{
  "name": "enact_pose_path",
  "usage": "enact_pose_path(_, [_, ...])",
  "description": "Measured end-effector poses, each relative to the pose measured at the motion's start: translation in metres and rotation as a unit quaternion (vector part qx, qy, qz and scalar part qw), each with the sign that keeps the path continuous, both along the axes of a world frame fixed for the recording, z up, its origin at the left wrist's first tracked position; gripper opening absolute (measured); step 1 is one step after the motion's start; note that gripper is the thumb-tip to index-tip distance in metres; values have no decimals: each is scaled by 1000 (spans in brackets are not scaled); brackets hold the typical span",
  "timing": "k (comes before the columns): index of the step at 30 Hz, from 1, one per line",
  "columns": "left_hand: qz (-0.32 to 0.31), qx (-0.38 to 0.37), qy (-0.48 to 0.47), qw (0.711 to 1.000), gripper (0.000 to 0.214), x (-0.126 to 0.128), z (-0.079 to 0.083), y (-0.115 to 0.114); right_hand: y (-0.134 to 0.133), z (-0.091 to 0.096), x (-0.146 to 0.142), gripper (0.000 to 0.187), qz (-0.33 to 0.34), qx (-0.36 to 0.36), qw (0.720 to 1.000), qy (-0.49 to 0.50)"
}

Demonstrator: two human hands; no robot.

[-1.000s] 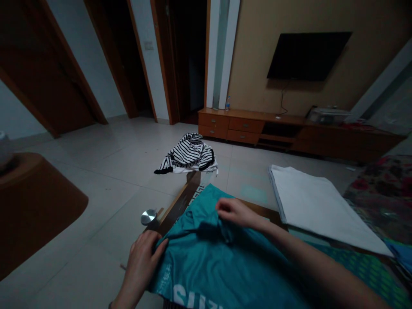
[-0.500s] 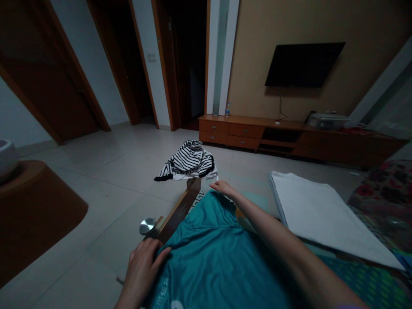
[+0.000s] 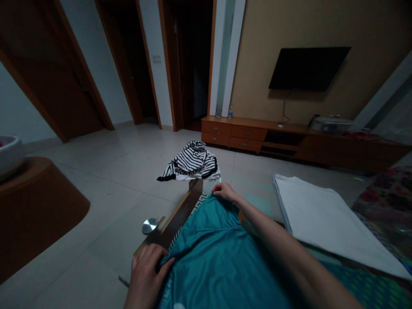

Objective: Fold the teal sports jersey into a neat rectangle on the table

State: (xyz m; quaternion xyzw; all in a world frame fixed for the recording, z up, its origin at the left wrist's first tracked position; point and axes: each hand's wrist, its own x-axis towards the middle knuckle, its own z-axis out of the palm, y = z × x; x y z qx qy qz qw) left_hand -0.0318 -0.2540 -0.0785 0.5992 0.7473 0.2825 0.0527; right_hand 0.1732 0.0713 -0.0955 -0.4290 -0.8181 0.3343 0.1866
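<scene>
A teal garment (image 3: 212,253) lay across the table (image 3: 186,208).
The person's right hand (image 3: 224,192) pinched its far corner, near a striped garment (image 3: 193,159); the left hand (image 3: 148,268) gripped its left edge between thumb and fingers.

The left hand (image 3: 145,272) and right hand (image 3: 225,192) are bare, as is the right forearm (image 3: 286,251).
</scene>
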Motion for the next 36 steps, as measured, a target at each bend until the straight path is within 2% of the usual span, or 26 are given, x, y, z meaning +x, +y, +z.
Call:
enact_pose_path(5, [7, -15, 6, 1000, 27, 2, -2, -2, 0, -7, -12, 18, -37, 36, 998, -42])
enact_pose_path(9, [2, -29, 9, 1000, 14, 1, -3, -3, 4, -9, -15, 13, -46, 27, 998, -39])
enact_pose_path(13, [-38, -40, -35, 998, 10, -1, 2, 1, 12, -7, -6, 9, -54, 0, 998, 41])
enact_pose_path(17, [-86, -58, -108, 989, 10, -1, 10, 8, 15, -7, 9, 22, -46, -49, 987, 145])
enact_pose_path(23, [-90, -74, -140, 983, 19, 4, 13, 18, 7, -1, 24, 38, -15, -125, 954, 271])
enact_pose_path(26, [-85, -88, -140, 983, 24, 9, 15, 23, 3, 1, 28, 42, -5, -164, 937, 309])
enact_pose_path(29, [-99, -92, -135, 982, 20, 18, 20, 24, 3, 0, 32, 40, -11, -191, 922, 336])
enact_pose_path(36, [-154, -18, -146, 977, 13, 37, 32, 5, 3, -10, 42, 34, -49, -206, 909, 360])
